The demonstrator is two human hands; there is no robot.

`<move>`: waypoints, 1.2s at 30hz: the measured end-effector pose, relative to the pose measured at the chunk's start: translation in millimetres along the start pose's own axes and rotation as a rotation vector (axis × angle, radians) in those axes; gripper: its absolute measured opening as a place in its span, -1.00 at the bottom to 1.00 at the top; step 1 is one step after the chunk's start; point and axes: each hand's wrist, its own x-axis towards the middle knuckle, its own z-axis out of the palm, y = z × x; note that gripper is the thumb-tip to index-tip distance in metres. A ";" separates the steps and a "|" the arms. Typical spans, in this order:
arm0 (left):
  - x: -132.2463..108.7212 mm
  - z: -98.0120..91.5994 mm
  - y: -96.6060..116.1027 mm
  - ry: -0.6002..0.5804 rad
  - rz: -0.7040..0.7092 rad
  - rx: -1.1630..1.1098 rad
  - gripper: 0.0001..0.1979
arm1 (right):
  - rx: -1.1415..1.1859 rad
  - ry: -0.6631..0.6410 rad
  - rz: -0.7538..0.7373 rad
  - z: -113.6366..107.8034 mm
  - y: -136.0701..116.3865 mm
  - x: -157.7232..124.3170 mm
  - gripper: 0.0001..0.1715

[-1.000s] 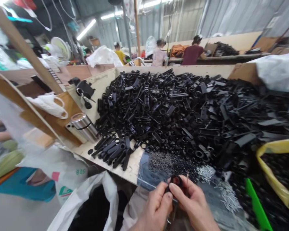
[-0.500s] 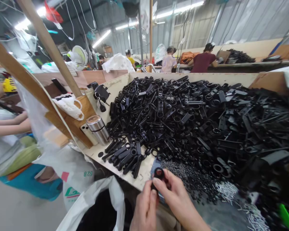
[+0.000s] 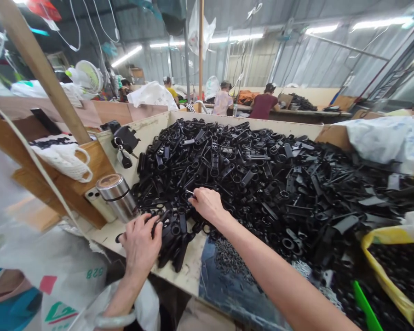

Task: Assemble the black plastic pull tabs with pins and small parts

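My left hand (image 3: 141, 243) is at the near left with its fingers apart, resting over a row of sorted black plastic parts (image 3: 175, 234), each long with a ring at one end. My right hand (image 3: 209, 202) reaches into the large heap of loose black plastic parts (image 3: 234, 161). Its fingers are closed, and a thin pale piece sticks out past the fingertips. What else it grips is hidden. Small dark bits (image 3: 229, 259) lie on a dark sheet (image 3: 214, 285) beneath my right forearm.
A steel flask (image 3: 119, 197) and a phone (image 3: 98, 202) stand at the left, with keys (image 3: 123, 156) behind. At the right are a yellow-edged bag (image 3: 376, 248), a green strip (image 3: 364, 303) and pale pins (image 3: 301, 269). Several people sit at far benches.
Both hands were together at the front around a small black ringed part. They have parted: the left moved left to the sorted row, the right forward to the heap. The view shifted right.
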 end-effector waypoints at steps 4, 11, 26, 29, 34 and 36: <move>-6.6 -4.8 5.5 0.133 0.004 -0.007 -0.64 | -0.008 0.074 0.030 -18.5 9.7 -1.2 -0.75; -39.7 -32.7 61.5 0.048 0.265 -0.447 -0.71 | 0.158 0.034 0.091 -86.0 57.5 -106.3 -0.57; -93.1 5.7 148.0 -1.081 -0.718 -1.577 -0.45 | -0.059 -0.070 0.181 -86.8 131.4 -133.4 -0.75; -84.9 -3.2 147.1 -1.172 -0.949 -1.729 -0.53 | -0.148 -0.120 0.147 -75.8 137.0 -112.4 -0.79; -83.6 -0.2 137.9 -1.234 -1.148 -1.945 -0.56 | -0.132 -0.110 0.091 -75.5 143.4 -113.3 -0.87; -85.7 0.6 136.3 -1.234 -1.150 -1.951 -0.54 | -0.070 -0.059 0.070 -81.3 144.6 -125.1 -0.91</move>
